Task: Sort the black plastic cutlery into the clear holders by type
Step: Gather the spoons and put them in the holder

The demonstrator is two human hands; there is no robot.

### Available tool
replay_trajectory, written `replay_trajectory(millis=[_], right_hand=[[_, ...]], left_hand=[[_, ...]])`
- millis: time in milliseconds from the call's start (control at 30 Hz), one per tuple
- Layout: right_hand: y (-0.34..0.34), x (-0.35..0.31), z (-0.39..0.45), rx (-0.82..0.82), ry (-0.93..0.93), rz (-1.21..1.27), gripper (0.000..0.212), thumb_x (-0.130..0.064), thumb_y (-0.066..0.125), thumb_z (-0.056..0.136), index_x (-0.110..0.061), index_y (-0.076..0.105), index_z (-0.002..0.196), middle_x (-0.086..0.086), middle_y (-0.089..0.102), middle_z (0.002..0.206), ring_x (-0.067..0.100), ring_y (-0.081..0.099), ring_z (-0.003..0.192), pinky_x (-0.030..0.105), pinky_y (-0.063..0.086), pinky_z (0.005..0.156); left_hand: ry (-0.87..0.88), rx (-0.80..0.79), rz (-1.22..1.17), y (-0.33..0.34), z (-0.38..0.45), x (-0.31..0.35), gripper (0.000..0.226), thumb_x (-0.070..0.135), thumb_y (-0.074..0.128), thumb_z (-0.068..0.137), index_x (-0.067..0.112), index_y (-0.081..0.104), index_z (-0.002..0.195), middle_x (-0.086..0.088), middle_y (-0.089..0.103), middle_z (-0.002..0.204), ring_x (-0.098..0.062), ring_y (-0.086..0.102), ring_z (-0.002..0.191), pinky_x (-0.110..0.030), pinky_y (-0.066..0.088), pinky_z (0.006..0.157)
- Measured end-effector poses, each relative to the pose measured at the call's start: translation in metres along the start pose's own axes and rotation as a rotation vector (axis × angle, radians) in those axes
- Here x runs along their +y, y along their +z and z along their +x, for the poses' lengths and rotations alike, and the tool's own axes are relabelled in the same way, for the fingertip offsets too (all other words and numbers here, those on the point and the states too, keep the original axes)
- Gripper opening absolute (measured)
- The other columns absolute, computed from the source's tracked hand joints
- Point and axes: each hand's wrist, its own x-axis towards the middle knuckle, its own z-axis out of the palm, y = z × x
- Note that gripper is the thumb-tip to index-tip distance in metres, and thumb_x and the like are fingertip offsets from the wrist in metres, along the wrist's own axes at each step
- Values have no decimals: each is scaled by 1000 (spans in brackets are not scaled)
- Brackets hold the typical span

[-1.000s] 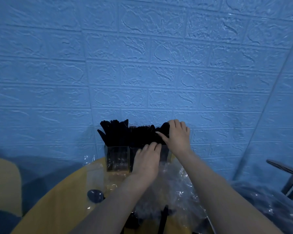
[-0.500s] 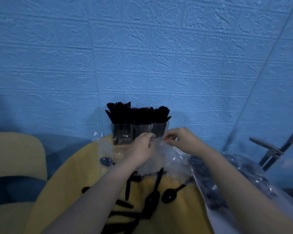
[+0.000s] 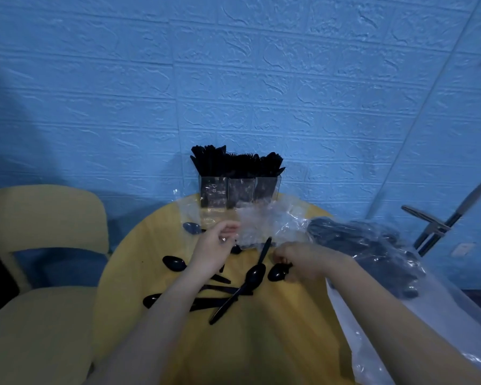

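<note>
Three clear holders [image 3: 239,190] at the table's [image 3: 275,343] far edge stand nearly full, while several spoons [image 3: 254,273] remain loose; left hand [image 3: 214,251] pinches crumpled plastic wrap [image 3: 264,226], right hand [image 3: 300,259] grasps one spoon [image 3: 278,273].

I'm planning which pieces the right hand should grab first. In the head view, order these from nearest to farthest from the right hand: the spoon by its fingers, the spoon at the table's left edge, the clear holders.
From the right hand:
1. Spoon by its fingers, touching or nearly so.
2. Spoon at the left edge, beyond the left hand.
3. Clear holders, at the table's far edge by the wall.
</note>
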Motion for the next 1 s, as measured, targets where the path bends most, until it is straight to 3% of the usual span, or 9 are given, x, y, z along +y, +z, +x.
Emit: replay_trajectory(millis=[133, 300, 400, 467, 633, 700, 767, 867, 1000], right_hand=[[-6, -6, -15, 116, -39, 96, 34, -26, 66, 83, -19, 53, 114, -4, 55, 104, 12, 52, 87, 22, 43, 72], [-33, -25, -32, 283, -188, 602, 23, -24, 66, 88, -18, 65, 111, -13, 62, 87, -3, 54, 72, 16, 43, 71], [-40, -46, -32, 250, -293, 907, 25, -17, 60, 92, -7, 65, 115, 2, 70, 96, 3, 62, 81, 16, 47, 74], [-41, -57, -29, 256, -304, 973, 26, -14, 57, 94, 1, 63, 114, 11, 69, 99, 5, 65, 82, 16, 49, 73], [-34, -55, -17, 342, -192, 778, 31, -29, 54, 95, -4, 67, 107, 10, 68, 89, 4, 57, 67, 15, 45, 63], [-20, -39, -9, 420, 28, 546, 36, -41, 56, 93, -8, 70, 94, 10, 71, 89, 13, 62, 70, 28, 51, 72], [-3, -27, -3, 356, 258, 423, 44, -50, 57, 89, -9, 69, 82, 6, 70, 77, 18, 66, 71, 35, 55, 77], [14, -30, 0, 136, 344, 431, 44, -54, 58, 87, -13, 68, 74, -3, 64, 61, 9, 62, 60, 23, 51, 68], [19, -44, 1, 133, 373, 677, 28, -34, 65, 89, -10, 63, 75, -1, 61, 57, 5, 52, 44, 16, 43, 47]], left_hand=[[-5, 42, -194, -7, -25, 1, 27, 1, 47, 96, 17, 61, 112, 8, 64, 110, 5, 58, 101, -14, 45, 94], [-73, -115, -451, -1, -51, 2, 26, 11, 52, 95, 23, 57, 118, 5, 66, 118, -5, 61, 110, -27, 44, 101], [-174, -272, -522, 4, -60, 4, 47, 32, 65, 84, 30, 48, 128, 10, 64, 122, -7, 58, 117, -33, 40, 105], [-186, -362, -591, 5, -66, 6, 55, 35, 64, 80, 24, 45, 131, 5, 65, 122, -13, 60, 115, -34, 42, 103], [-199, -281, -634, 0, -75, 4, 31, 21, 52, 92, 10, 58, 120, -1, 70, 83, -16, 67, 78, -33, 55, 84], [-241, -227, -665, -5, -76, 0, 23, 17, 50, 95, 11, 61, 113, -3, 68, 79, -15, 63, 67, -30, 56, 71], [-266, -182, -672, -10, -78, -3, 21, 16, 48, 96, 11, 61, 112, -2, 67, 79, -12, 59, 58, -26, 54, 59], [-271, -144, -644, -13, -79, -7, 23, 18, 45, 99, 11, 59, 116, -1, 64, 78, -6, 46, 50, -20, 44, 49], [-321, -134, -725, -12, -81, -8, 28, 25, 40, 101, 7, 58, 114, -2, 56, 71, -6, 34, 46, -17, 32, 42]])
